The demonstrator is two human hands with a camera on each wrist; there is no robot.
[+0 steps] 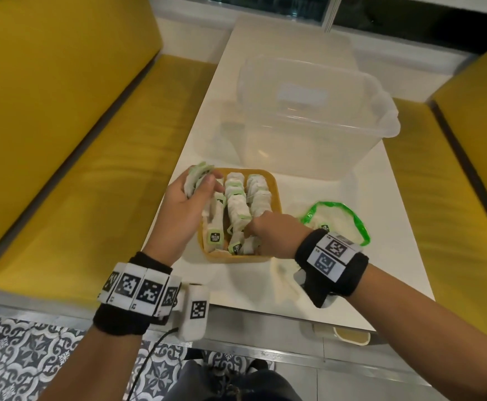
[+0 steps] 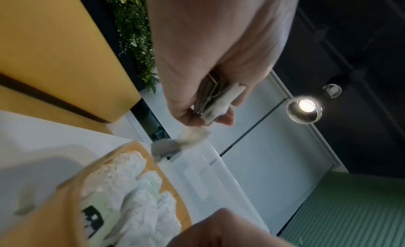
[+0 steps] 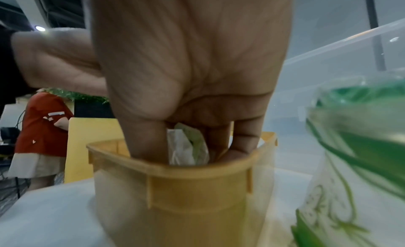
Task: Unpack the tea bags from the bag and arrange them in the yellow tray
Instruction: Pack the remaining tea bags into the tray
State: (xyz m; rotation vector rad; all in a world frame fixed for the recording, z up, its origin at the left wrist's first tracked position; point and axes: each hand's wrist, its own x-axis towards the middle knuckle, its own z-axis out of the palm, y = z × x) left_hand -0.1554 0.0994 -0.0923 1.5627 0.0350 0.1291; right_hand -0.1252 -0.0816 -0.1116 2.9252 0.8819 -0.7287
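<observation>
Yellow tray [image 1: 277, 198] sits near centre of white tabletop [image 1: 381, 256], approx 3 rows of tea bags [image 1: 238, 209] standing inside; some tags show a dark logo on green.

L hand [image 1: 183, 206] is over tray's 9–10 o'clock edge, fingers curled round a small stack of tea bags [image 1: 197, 176] held upright, thumb on one side & fingers on the other. Left wrist view shows the same grip: folded white bags w/ strings pinched between thumb and fingers [image 2: 228, 115], one bag dangling blurred below.

R hand [image 1: 271, 233] is down in the tray at its 4–5 o'clock corner, fingers pushed in among the bags. Right wrist view: thumb [image 3: 144, 143] and fingers dip below the rim w/ one tea bag [image 3: 186, 146] upright between them; fingertips are hidden by the tray wall, so can't tell if it's actually gripped or just flanked.

Green-rimmed plastic bag [image 1: 340, 224] lies open on tabletop at tray's 3 o'clock, just beside it, a tag showing at its mouth. Large clear plastic tub [image 1: 375, 91] stands at tray's 12–1 o'clock. Yellow benches [image 1: 63, 125] flank the tabletop.
</observation>
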